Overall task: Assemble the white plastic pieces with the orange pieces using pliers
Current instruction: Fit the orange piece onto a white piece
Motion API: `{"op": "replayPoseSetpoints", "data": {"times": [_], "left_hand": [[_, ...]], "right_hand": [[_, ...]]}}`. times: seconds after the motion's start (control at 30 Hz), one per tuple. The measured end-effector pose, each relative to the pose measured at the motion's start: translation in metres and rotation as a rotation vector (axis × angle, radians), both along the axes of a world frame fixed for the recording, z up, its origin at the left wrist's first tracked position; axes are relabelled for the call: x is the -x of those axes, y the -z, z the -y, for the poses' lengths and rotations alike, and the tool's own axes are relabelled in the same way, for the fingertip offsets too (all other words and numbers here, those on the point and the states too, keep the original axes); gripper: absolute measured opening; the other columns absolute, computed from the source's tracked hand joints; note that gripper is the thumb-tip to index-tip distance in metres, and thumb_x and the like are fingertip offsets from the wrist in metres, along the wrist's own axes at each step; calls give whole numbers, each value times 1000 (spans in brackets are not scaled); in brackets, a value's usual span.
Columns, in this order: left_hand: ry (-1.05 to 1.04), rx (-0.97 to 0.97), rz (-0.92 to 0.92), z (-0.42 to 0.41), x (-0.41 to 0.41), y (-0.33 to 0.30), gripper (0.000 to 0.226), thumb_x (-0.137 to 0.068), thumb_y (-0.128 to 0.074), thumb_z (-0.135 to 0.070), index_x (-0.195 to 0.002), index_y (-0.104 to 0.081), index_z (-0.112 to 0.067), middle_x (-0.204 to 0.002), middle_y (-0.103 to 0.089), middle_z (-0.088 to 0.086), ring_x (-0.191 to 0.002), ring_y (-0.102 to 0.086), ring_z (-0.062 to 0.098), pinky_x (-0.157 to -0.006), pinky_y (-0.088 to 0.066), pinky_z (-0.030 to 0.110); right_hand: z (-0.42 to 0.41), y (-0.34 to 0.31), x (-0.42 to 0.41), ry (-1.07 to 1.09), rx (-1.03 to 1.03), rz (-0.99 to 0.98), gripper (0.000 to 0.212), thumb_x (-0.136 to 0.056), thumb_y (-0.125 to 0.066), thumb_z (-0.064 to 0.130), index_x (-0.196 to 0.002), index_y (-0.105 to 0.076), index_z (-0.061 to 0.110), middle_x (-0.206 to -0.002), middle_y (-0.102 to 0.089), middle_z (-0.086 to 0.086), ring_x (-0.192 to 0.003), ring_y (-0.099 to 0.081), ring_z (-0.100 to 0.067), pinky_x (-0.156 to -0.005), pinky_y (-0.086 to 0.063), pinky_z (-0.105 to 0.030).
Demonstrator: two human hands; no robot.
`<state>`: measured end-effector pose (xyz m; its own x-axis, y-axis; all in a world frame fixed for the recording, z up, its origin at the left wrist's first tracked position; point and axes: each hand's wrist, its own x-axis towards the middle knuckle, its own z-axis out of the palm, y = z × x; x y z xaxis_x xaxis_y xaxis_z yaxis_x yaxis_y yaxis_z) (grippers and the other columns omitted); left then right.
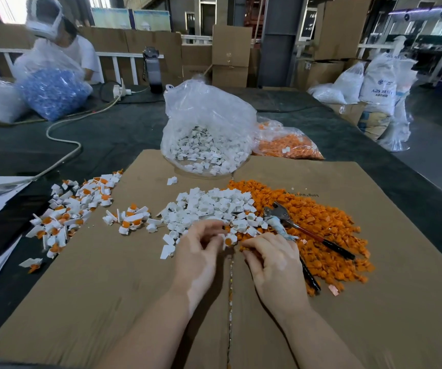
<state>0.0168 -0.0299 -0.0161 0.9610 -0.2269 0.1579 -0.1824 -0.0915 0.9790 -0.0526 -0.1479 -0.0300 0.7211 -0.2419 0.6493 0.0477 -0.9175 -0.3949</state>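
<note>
Your two hands meet at the near edge of the loose piles on a flattened cardboard sheet [108,302]. Your left hand [198,251] curls its fingers and pinches one white plastic piece with an orange insert [230,239] at the fingertips. Your right hand [273,258] is curled too, fingertips beside that piece; it seems to pinch something small and orange, though the view is too blurred to be sure.

Two loose heaps lie ahead of you: white pieces [212,209] in the middle and orange pieces [313,225] touching them on the right. One pair of pliers [283,217] rests on the orange heap, its dark handles splayed toward you, just beyond your right hand. To the left, assembled white-and-orange parts [73,211] spread in two loose clusters, with a single stray near the cardboard's left edge.

Two plastic bags stand behind: one of white pieces [206,129], one of orange [286,145]. Bare cardboard lies open under and around your forearms. Across the table, another person [63,46] handles a bag of blue parts [55,89].
</note>
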Motion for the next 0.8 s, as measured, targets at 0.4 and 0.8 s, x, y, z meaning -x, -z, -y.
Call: {"op": "replayPoseSetpoints", "data": {"times": [0.4, 0.8], "left_hand": [[-461, -547, 114, -79, -73, -13, 30, -93, -48, 1, -117, -62, -10, -122, -52, 11, -109, -52, 25, -93, -40, 29], [-285, -708, 190, -72, -46, -9, 18, -81, -62, -20, -66, -58, -29, -70, -58, -12, -63, -49, 2, -50, -30, 18]], "right_hand": [[-1, 3, -3, 65, 35, -12, 21, -66, -79, -3, -76, -70, 12, -74, -65, 2, -72, -62, -21, -69, -43, -36], [0, 4, -3, 153, 43, -13, 19, -66, -79, 0, -74, -70, 13, -73, -64, 2, -72, -62, -23, -74, -41, -39]]}}
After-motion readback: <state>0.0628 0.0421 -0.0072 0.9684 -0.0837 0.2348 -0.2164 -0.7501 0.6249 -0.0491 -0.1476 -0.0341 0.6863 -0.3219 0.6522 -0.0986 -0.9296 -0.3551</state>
